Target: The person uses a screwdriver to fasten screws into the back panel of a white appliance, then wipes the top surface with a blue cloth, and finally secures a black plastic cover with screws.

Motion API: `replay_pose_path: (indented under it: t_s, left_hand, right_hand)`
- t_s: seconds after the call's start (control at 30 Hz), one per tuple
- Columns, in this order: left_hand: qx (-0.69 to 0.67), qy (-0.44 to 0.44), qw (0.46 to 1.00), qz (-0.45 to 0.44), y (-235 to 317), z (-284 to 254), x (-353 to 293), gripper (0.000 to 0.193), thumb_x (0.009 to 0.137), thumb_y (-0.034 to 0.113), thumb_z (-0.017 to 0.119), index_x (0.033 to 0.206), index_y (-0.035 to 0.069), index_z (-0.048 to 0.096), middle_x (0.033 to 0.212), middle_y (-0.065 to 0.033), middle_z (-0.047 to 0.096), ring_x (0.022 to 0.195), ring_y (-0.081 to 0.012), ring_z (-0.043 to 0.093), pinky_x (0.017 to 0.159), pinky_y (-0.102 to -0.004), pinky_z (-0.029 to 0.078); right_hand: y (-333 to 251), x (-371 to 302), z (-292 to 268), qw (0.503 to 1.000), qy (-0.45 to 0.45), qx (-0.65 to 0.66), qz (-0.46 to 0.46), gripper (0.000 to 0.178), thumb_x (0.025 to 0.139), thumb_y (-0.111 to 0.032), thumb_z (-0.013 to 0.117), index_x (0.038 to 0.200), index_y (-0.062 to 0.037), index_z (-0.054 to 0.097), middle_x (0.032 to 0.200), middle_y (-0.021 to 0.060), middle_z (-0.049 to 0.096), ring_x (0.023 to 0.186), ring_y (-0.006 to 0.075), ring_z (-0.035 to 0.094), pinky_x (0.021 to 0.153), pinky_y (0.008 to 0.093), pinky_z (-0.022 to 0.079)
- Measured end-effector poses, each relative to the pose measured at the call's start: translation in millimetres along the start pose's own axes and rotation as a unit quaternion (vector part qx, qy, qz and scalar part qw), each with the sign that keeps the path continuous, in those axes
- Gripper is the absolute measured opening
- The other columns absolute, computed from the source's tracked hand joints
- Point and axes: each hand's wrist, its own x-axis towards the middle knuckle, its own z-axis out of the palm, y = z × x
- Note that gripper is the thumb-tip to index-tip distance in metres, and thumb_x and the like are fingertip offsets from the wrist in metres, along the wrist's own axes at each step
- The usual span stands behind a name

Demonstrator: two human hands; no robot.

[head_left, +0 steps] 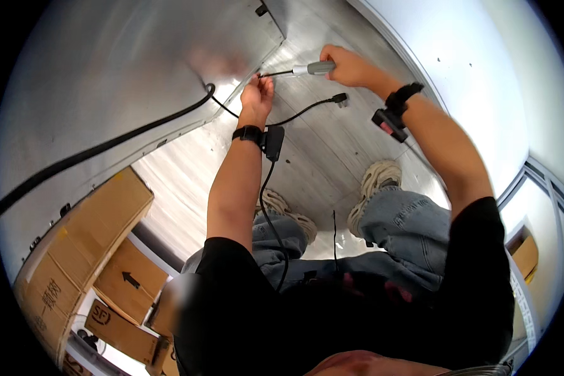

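Note:
My right hand [349, 66] is closed around the grey and clear handle of a screwdriver [312, 68]. The screwdriver's dark shaft points left, toward the lower edge of a large silver metal panel [131, 69]. At its tip my left hand [257, 98] has its fingers drawn together beside the panel's edge. Whatever sits between those fingertips is too small to make out. A black power cable [232, 113] passes behind my left wrist and ends in a plug [339, 99] on the floor, below the screwdriver.
A thick black cable [106, 148] runs across the metal panel. Cardboard boxes [81, 250] are stacked at the lower left. On the right stands a white panel [482, 75] with a metal edge. My shoes [380, 178] rest on the grey wood-look floor [313, 150].

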Motion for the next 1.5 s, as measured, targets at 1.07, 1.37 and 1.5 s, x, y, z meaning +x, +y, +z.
replay_pose_path:
  t_s: [1.07,1.37,1.5]
  left_hand:
    - [0.221,0.025,0.975,0.002,15,22,37,0.007,0.090,0.013,0.059,0.088,0.006,0.059,0.074,-0.0045,0.061,0.062,-0.0160,0.059,0.056,-0.0275,0.052]
    - [0.232,0.059,0.971,0.004,13,26,34,0.008,0.087,0.015,0.063,0.083,0.009,0.060,0.069,-0.0024,0.060,0.057,-0.0153,0.059,0.053,-0.0276,0.048]
    - [0.223,0.045,0.974,0.003,13,24,33,0.009,0.089,0.016,0.060,0.084,0.008,0.059,0.070,-0.0028,0.058,0.062,-0.0161,0.059,0.052,-0.0271,0.047]
  right_hand:
    - [5,-41,175,0.833,0.249,0.439,0.226,0.033,0.091,-0.018,0.056,0.115,0.0011,0.042,0.101,0.0155,0.053,0.057,0.0153,0.055,0.054,0.0315,0.048]
    - [5,-42,177,0.827,0.249,0.444,0.240,0.032,0.090,-0.019,0.057,0.112,0.0013,0.044,0.094,0.0141,0.056,0.054,0.0160,0.056,0.053,0.0320,0.047]
    - [1,-40,175,0.814,0.249,0.458,0.256,0.029,0.091,-0.016,0.057,0.113,0.0001,0.046,0.084,0.0076,0.051,0.059,0.0125,0.053,0.055,0.0296,0.051]
